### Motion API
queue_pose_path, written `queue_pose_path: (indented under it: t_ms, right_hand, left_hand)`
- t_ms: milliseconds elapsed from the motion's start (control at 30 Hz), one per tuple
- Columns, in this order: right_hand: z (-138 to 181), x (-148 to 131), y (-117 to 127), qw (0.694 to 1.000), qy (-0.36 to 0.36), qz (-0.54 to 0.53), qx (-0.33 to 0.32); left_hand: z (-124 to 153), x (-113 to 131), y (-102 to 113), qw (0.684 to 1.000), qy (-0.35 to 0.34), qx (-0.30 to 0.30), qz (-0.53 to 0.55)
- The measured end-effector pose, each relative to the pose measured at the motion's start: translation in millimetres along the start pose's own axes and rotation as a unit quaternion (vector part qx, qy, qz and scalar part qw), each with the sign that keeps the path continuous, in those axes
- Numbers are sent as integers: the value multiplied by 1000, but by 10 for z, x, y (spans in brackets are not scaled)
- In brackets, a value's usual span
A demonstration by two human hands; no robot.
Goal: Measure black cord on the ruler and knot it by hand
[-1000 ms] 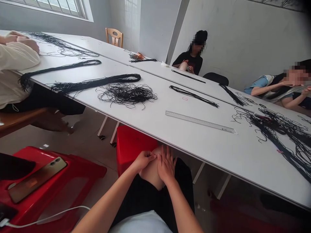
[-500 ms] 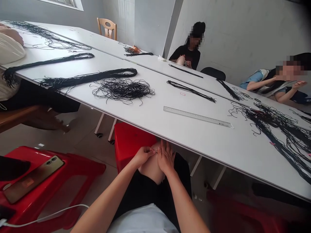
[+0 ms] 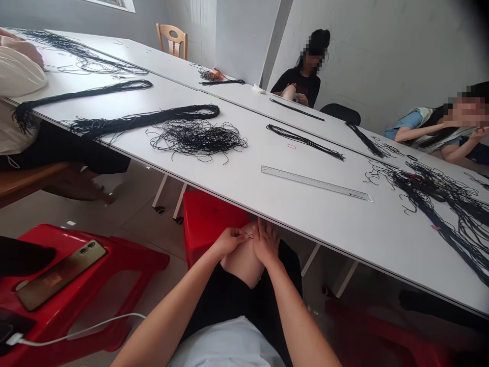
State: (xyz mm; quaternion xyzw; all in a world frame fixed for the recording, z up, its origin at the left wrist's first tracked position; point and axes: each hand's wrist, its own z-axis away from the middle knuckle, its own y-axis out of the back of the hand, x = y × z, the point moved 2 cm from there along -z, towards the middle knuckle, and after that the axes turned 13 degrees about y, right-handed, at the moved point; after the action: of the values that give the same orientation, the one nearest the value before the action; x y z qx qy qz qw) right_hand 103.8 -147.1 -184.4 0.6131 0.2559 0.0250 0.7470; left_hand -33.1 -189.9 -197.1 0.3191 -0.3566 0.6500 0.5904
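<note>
My left hand (image 3: 231,240) pinches a short stretch of thin black cord (image 3: 250,236) above my bare knee (image 3: 244,262). My right hand (image 3: 266,243) lies flat on the knee with its fingers stretched out, and the cord runs in under its edge. How much cord lies beneath the palm is hidden. Both hands are just below the front edge of the white table (image 3: 229,178). On the tabletop beyond them are a loose tangle of black cord (image 3: 198,140), a looped bundle of black cords (image 3: 153,120) and a clear ruler (image 3: 316,183).
Red stools stand beside me, one bearing a phone (image 3: 61,275) and a white cable (image 3: 84,329). More black cord bundles (image 3: 443,239) spread over the table's right side. Two people sit across the table; another person's arm (image 3: 21,48) shows at far left.
The whole view has shifted slightly, so things appear a little further right. My left hand keeps its pinch on the cord and my right hand stays flat on the knee.
</note>
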Motion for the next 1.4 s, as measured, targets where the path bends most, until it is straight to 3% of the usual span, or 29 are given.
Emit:
queue_pose_path:
  t_ms: [267, 400, 600, 767, 1033, 1400]
  right_hand:
    - [110, -106, -51, 998, 42, 11, 37]
    - [233, -351, -30, 994, 95, 15, 58]
    - [552, -687, 16, 983, 180, -15, 30]
    - [740, -805, -66, 978, 204, -29, 32]
    - [640, -767, -116, 987, 156, -29, 32]
    - [515, -478, 34, 996, 85, -25, -26]
  left_hand:
    - [238, -36, 38, 1000, -3, 25, 1]
    - [573, -98, 149, 997, -10, 80, 9]
    - [1166, -293, 211, 988, -27, 148, 45]
    - [1432, -441, 213, 982, -48, 178, 50]
    - [1306, -434, 252, 987, -35, 156, 12]
    - [998, -371, 72, 992, -48, 112, 33]
